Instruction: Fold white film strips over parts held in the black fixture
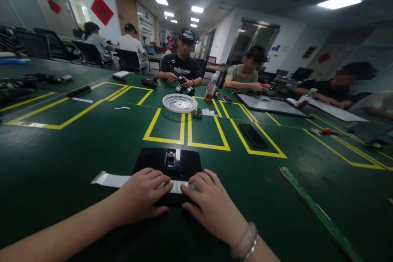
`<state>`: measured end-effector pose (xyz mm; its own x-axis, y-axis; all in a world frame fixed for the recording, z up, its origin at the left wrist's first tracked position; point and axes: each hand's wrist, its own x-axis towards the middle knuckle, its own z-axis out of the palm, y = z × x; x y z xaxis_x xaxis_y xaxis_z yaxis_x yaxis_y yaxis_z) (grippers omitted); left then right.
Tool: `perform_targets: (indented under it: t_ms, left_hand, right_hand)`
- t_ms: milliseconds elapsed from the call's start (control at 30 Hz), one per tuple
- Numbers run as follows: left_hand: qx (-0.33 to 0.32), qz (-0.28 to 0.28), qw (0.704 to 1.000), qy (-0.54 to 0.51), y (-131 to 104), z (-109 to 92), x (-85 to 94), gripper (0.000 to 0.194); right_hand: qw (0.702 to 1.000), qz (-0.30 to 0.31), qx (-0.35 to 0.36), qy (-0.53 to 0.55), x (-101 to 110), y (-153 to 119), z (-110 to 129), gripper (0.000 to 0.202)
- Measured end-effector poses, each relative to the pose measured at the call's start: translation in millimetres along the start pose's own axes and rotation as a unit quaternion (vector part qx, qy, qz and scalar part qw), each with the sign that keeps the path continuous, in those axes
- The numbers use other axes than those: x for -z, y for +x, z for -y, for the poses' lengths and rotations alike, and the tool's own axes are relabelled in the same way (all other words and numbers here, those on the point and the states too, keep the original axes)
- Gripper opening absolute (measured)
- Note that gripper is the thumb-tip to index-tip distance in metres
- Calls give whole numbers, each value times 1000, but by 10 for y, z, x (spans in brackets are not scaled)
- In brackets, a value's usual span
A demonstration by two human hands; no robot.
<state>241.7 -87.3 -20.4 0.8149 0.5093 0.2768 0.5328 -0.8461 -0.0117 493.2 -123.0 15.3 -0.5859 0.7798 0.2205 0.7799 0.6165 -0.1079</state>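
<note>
A white flat ribbon cable [115,180] stretches across a glossy black base plate [187,159] on the table in front of me. At the cable's left end there is a connector edge. My left hand [145,192] grips the cable near its middle, fingers curled and pressing on it over the plate. My right hand [207,196] holds the cable's right part the same way, and that end is hidden under the fingers. Between the two hands a short stretch of cable shows. The plate has a small metal-lined square socket near its far edge.
A long narrow green circuit board [316,208] lies to my right. Farther off are a black phone [253,135], a white round basket [179,103], a bottle [210,90] and a black bar [79,91]. Yellow tape marks the green table [101,147]. Several people sit around.
</note>
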Motion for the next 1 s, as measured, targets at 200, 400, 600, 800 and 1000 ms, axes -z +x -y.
perform_targets:
  t_ms: [200, 400, 600, 800, 1000]
  left_hand:
    - [5, -5, 1000, 1, 26, -6, -9, 48]
    - [78, 2, 997, -23, 3, 143, 46, 86]
    - [85, 31, 993, -70, 39, 216, 71, 92]
    - [117, 13, 991, -68, -27, 389, 252, 83]
    - [192, -170, 967, 7, -306, 1045, 300, 77]
  right_hand:
    - [998, -13, 13, -52, -93, -6, 93, 37]
    - [998, -47, 1, -39, -60, 15, 56, 38]
    - [997, -77, -28, -12, 25, 26, -46, 17]
    - [998, -66, -3, -17, 43, 10, -72, 14]
    - [997, -65, -19, -23, 34, 2, -119, 14]
